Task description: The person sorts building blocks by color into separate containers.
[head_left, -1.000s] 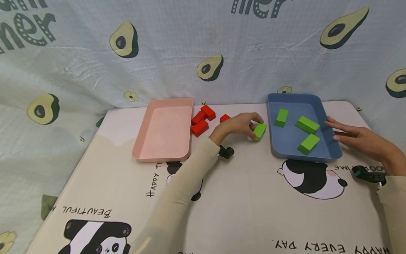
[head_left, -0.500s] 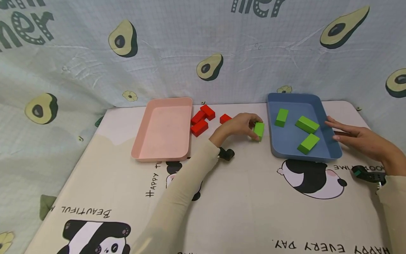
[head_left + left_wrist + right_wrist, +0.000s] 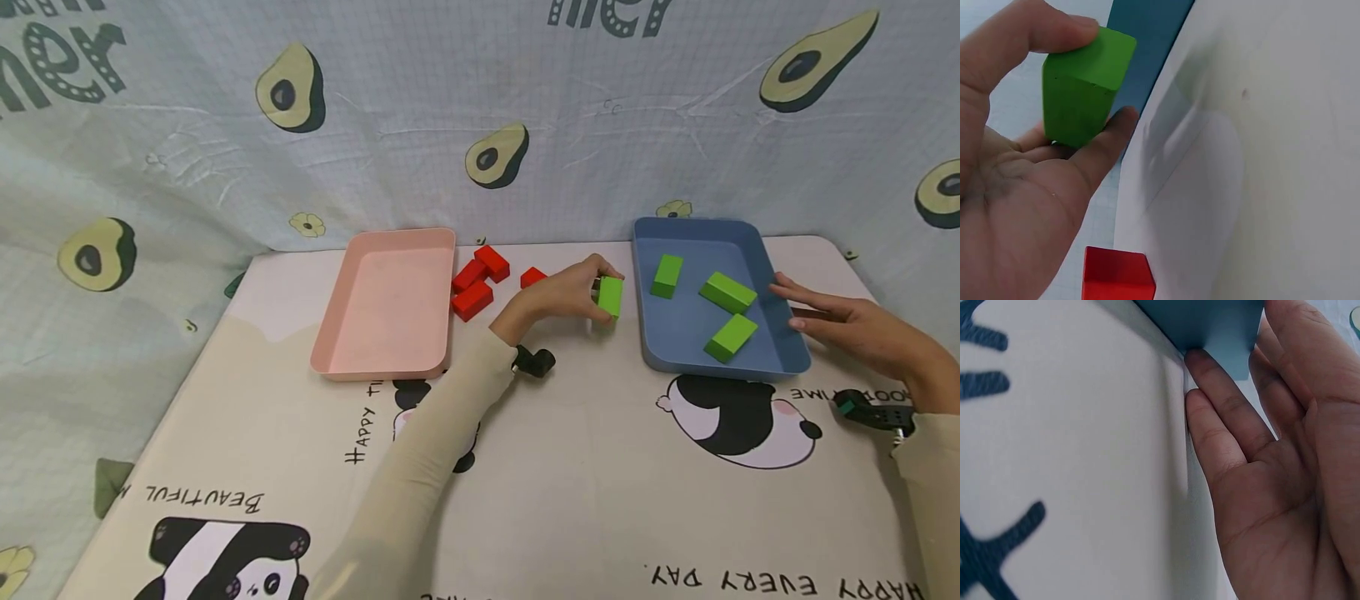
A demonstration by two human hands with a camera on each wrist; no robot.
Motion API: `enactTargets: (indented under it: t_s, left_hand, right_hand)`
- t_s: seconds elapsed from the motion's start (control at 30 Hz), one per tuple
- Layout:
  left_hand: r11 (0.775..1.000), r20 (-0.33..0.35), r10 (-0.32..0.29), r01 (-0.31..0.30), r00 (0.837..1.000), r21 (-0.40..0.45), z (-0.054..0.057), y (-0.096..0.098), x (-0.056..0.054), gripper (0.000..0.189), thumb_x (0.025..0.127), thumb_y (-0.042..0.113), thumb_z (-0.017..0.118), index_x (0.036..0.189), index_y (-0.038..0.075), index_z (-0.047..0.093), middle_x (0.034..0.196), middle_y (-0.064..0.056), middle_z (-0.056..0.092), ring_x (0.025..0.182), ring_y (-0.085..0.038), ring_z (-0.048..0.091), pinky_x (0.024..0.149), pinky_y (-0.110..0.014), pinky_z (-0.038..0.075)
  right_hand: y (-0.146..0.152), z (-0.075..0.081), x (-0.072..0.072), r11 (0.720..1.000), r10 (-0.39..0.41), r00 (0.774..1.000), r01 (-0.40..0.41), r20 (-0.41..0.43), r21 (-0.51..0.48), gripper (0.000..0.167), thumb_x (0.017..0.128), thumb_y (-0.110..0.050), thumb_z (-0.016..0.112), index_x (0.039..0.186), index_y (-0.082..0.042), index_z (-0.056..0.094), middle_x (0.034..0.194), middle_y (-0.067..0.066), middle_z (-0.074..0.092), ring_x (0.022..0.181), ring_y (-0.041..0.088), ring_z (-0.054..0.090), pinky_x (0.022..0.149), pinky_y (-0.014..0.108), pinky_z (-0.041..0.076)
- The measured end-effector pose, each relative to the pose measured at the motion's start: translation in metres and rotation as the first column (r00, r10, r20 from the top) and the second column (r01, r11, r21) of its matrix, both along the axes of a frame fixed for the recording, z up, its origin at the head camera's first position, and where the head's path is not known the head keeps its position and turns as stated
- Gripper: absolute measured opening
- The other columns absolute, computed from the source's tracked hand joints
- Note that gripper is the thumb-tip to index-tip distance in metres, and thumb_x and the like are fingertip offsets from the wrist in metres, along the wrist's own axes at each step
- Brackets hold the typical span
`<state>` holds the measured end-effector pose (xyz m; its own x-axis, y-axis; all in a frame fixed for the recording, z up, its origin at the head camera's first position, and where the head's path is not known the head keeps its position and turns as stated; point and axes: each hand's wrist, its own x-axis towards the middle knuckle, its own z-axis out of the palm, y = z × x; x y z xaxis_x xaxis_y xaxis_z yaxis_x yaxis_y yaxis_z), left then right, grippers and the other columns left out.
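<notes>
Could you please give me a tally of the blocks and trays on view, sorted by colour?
Green blocks: 4, one of them held in the left hand
Red blocks: 4
Blue tray: 1
Pink tray: 1
Total: 10
</notes>
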<state>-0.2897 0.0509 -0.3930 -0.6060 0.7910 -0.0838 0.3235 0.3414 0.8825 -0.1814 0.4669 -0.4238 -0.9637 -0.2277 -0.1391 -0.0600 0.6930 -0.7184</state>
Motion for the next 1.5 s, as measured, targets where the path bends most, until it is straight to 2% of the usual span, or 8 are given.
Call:
enactTargets:
  t_s: [0.13, 0.23, 0.4, 0.6, 0.87, 1.13, 1.27, 1.5]
  left_hand:
    - [0.998, 0.065, -0.023, 0.018, 0.998, 0.067, 0.0002, -0.0007, 0.001, 0.054, 0.086, -0.004, 0.072, 0.128, -0.001, 0.038, 0.143, -0.02, 0.054, 0.118, -0.023, 0.056, 0.094, -0.019, 0.051]
    - [0.996, 0.05, -0.033, 0.029, 0.998, 0.084, 0.0, -0.0014, 0.0008, 0.054, 0.086, -0.003, 0.074, 0.13, -0.001, 0.041, 0.142, -0.02, 0.056, 0.119, -0.021, 0.057, 0.096, -0.019, 0.05]
    - [0.993, -0.015, -0.041, 0.043, 0.999, 0.114, -0.0015, -0.0022, 0.0002, 0.065, 0.085, 0.001, 0.079, 0.141, -0.003, 0.047, 0.14, -0.017, 0.059, 0.114, -0.019, 0.059, 0.094, -0.021, 0.051]
    - [0.988, 0.041, -0.033, 0.026, 0.999, 0.153, -0.0014, -0.002, 0.0001, 0.075, 0.083, 0.001, 0.081, 0.148, 0.0, 0.043, 0.14, -0.018, 0.059, 0.111, -0.019, 0.061, 0.096, -0.021, 0.052]
    - [0.98, 0.062, -0.014, 0.001, 0.998, 0.2, -0.0026, -0.0006, 0.0017, 0.058, 0.082, -0.002, 0.081, 0.13, -0.001, 0.049, 0.139, -0.02, 0.058, 0.118, -0.019, 0.06, 0.099, -0.022, 0.053]
    - [0.977, -0.014, 0.033, -0.029, 0.999, 0.213, -0.0051, 0.0007, 0.001, 0.059, 0.084, -0.001, 0.079, 0.137, -0.004, 0.055, 0.129, -0.012, 0.056, 0.118, -0.022, 0.054, 0.101, -0.021, 0.05]
    - [0.977, 0.001, 0.054, -0.053, 0.999, 0.204, -0.0049, 0.0003, 0.0008, 0.06, 0.083, 0.0, 0.079, 0.138, -0.003, 0.056, 0.128, -0.009, 0.058, 0.117, -0.02, 0.055, 0.1, -0.019, 0.051]
    - [0.986, 0.012, 0.045, -0.047, 0.999, 0.161, -0.0033, -0.0011, 0.0006, 0.059, 0.083, 0.003, 0.08, 0.138, 0.0, 0.059, 0.13, -0.009, 0.06, 0.121, -0.017, 0.056, 0.101, -0.018, 0.049]
  right_hand:
    - [0.0004, -0.0007, 0.0004, 1.0, 0.001, 1.0, -0.002, -0.005, -0.017, 0.06, 0.108, -0.018, 0.052, 0.162, -0.025, 0.028, 0.163, -0.029, 0.008, 0.115, -0.021, 0.035, 0.096, -0.002, 0.03]
    - [0.0001, -0.0006, 0.0008, 1.0, 0.002, 1.0, -0.002, -0.005, -0.017, 0.06, 0.108, -0.018, 0.052, 0.162, -0.025, 0.028, 0.163, -0.029, 0.008, 0.113, -0.022, 0.035, 0.095, -0.002, 0.031]
    - [-0.0002, 0.0001, 0.0009, 1.0, 0.002, 1.0, -0.002, -0.005, -0.003, 0.06, 0.108, -0.019, 0.052, 0.162, -0.026, 0.027, 0.163, -0.03, 0.008, 0.113, -0.023, 0.035, 0.094, -0.001, 0.032]
    - [-0.0002, 0.0005, 0.0003, 1.0, 0.002, 1.0, -0.002, -0.002, -0.006, 0.06, 0.108, -0.019, 0.052, 0.162, -0.024, 0.027, 0.163, -0.029, 0.009, 0.112, -0.023, 0.036, 0.094, -0.001, 0.033]
    - [-0.0013, 0.0017, 0.0002, 1.0, 0.002, 1.0, -0.002, 0.01, -0.014, 0.061, 0.108, -0.019, 0.051, 0.163, -0.024, 0.025, 0.163, -0.03, 0.008, 0.116, -0.021, 0.035, 0.095, -0.002, 0.03]
    - [-0.0018, 0.0008, 0.0011, 1.0, -0.007, 1.0, 0.007, 0.008, -0.009, 0.061, 0.109, -0.02, 0.051, 0.163, -0.026, 0.025, 0.162, -0.031, 0.009, 0.119, -0.02, 0.034, 0.096, -0.003, 0.028]
    - [-0.0022, 0.0008, 0.0017, 1.0, -0.008, 1.0, 0.008, 0.001, -0.005, 0.061, 0.108, -0.021, 0.052, 0.163, -0.026, 0.026, 0.162, -0.031, 0.009, 0.115, -0.022, 0.034, 0.095, -0.003, 0.029]
    - [-0.0016, 0.0011, 0.0006, 1.0, -0.003, 1.0, 0.003, 0.027, -0.017, 0.061, 0.109, -0.021, 0.05, 0.163, -0.026, 0.024, 0.162, -0.032, 0.007, 0.12, -0.018, 0.034, 0.094, -0.003, 0.028]
